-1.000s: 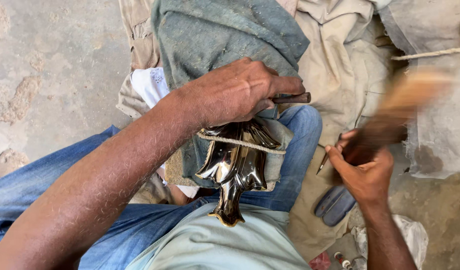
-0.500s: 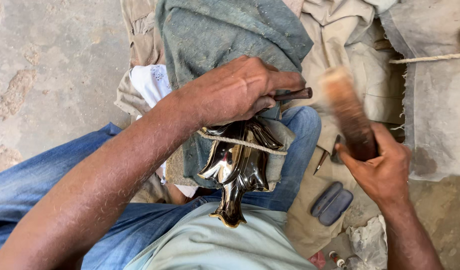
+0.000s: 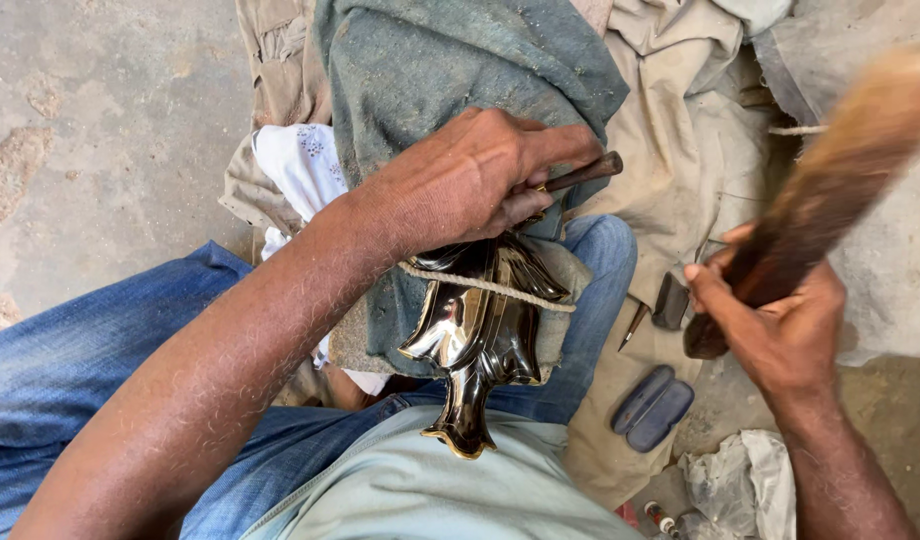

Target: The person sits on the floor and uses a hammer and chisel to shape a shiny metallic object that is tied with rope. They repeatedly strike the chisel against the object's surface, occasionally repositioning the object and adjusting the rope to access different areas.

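Since half a second ago, the right hand (image 3: 780, 330) is swinging its blurred brown wooden mallet (image 3: 830, 190) out toward two o'clock, fingers closed tight around the handle. At nine o'clock from it, the left hand (image 3: 470, 180) is gripping a thin dark metal chisel (image 3: 590, 172), fingers curled shut. Directly below, a shiny leaf-shaped metal piece (image 3: 475, 340) is lying on the lap, tied by a pale rope (image 3: 490, 288) over grey-green cloth (image 3: 450, 70).
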